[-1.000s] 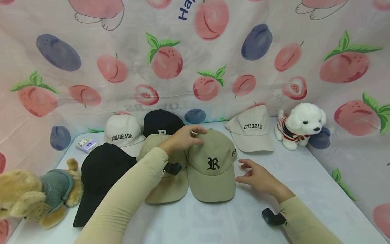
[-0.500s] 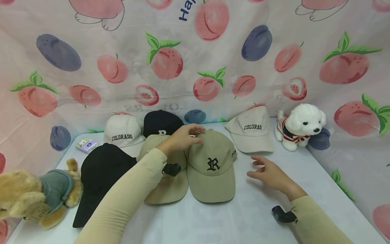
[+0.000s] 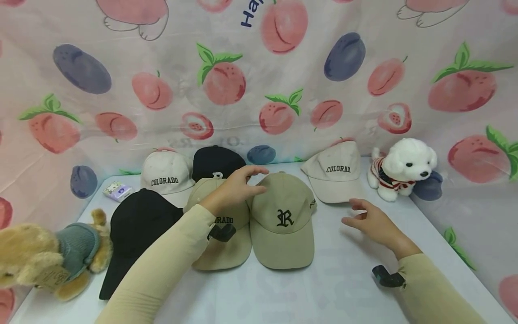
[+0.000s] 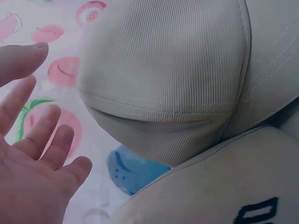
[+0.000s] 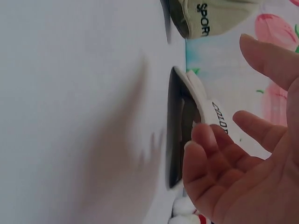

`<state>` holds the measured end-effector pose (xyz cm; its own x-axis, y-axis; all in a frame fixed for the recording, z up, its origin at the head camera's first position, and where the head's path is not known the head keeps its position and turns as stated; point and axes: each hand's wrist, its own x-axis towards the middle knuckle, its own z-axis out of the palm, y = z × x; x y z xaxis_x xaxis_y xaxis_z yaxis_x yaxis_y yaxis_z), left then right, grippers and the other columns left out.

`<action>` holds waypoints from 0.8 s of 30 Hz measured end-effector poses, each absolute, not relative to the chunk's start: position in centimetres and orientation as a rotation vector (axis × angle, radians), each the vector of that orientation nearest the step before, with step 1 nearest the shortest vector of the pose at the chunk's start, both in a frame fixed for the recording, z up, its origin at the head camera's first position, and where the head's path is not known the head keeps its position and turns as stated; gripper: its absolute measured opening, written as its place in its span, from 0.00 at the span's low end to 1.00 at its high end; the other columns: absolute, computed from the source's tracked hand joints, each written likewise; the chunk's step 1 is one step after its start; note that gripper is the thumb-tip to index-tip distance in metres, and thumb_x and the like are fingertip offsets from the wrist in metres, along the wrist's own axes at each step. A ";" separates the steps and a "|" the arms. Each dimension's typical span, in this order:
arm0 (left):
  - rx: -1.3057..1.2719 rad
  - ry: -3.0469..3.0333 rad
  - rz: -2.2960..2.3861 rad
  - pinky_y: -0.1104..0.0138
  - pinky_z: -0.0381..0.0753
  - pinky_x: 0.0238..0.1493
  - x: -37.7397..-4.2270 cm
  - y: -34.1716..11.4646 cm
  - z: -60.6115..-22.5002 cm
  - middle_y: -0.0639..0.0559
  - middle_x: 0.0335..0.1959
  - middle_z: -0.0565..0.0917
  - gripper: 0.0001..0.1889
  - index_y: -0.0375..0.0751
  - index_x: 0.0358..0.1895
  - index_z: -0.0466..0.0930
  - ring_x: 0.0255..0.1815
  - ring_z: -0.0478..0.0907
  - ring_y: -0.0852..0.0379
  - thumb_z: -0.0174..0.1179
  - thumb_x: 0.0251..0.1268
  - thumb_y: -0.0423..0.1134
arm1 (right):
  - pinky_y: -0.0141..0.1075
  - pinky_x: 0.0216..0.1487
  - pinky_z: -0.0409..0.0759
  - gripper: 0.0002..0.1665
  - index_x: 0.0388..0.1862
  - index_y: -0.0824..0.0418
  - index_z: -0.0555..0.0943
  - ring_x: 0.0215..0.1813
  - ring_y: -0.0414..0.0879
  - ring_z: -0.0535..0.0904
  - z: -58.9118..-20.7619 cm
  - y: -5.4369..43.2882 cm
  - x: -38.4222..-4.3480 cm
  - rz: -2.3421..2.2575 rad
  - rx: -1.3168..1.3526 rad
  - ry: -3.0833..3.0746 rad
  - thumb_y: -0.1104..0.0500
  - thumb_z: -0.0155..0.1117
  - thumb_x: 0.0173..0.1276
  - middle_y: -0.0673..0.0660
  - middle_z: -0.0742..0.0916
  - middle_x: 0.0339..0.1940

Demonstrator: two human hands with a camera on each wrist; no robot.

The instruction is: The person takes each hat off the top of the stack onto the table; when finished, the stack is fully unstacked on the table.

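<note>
My left hand [image 3: 234,191] hovers above the khaki COLORADO cap [image 3: 232,252], fingers toward the crown of the khaki cap with a black R [image 3: 283,202]. In the left wrist view its fingers spread apart, clear of the R cap's crown [image 4: 163,60], holding nothing. To the right of the R cap, my right hand [image 3: 376,225] is raised over the table with loosely bent fingers and nothing in them. Beyond its fingertips lies a cream COLORADO cap [image 3: 336,164], whose brim [image 5: 175,126] faces the camera in the right wrist view.
A black cap [image 3: 139,225] and a tan plush dog [image 3: 77,247] stand at the left of the white table [image 3: 259,297]. Behind are a white COLORADO cap [image 3: 163,168], a navy cap [image 3: 216,162] and a small purple packet [image 3: 118,191]. A white plush dog [image 3: 408,162] sits back right.
My right hand has moved right, away from the R cap and closer to the cream cap. My left hand has drawn slightly left, its fingers off the R cap's crown. The caps have stayed put.
</note>
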<state>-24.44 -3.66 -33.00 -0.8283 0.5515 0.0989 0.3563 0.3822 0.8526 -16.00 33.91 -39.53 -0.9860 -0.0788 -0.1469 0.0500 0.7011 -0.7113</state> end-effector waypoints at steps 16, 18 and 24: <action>0.895 2.463 1.527 0.51 0.66 0.68 -18.7 -4.4 -35.7 0.41 0.70 0.69 0.36 0.34 0.71 0.67 0.69 0.66 0.42 0.70 0.59 0.28 | 0.69 0.62 0.63 0.59 0.77 0.79 0.46 0.69 0.81 0.57 -39.8 36.5 -18.9 -1.081 0.077 2.889 0.42 0.66 0.70 0.84 0.55 0.73; 0.902 2.435 1.539 0.49 0.66 0.68 -17.6 -4.4 -36.4 0.39 0.69 0.68 0.34 0.32 0.69 0.68 0.69 0.65 0.41 0.70 0.58 0.27 | 0.70 0.63 0.61 0.61 0.77 0.78 0.43 0.69 0.81 0.55 -40.0 36.6 -19.3 -1.089 0.095 2.883 0.41 0.65 0.71 0.83 0.53 0.74; 0.878 2.351 1.536 0.52 0.65 0.69 -15.0 -4.3 -39.4 0.42 0.67 0.68 0.33 0.31 0.67 0.70 0.68 0.66 0.45 0.71 0.56 0.27 | 0.70 0.66 0.55 0.60 0.76 0.80 0.41 0.72 0.80 0.50 -40.5 36.5 -20.2 -1.060 0.112 2.872 0.38 0.60 0.73 0.85 0.53 0.72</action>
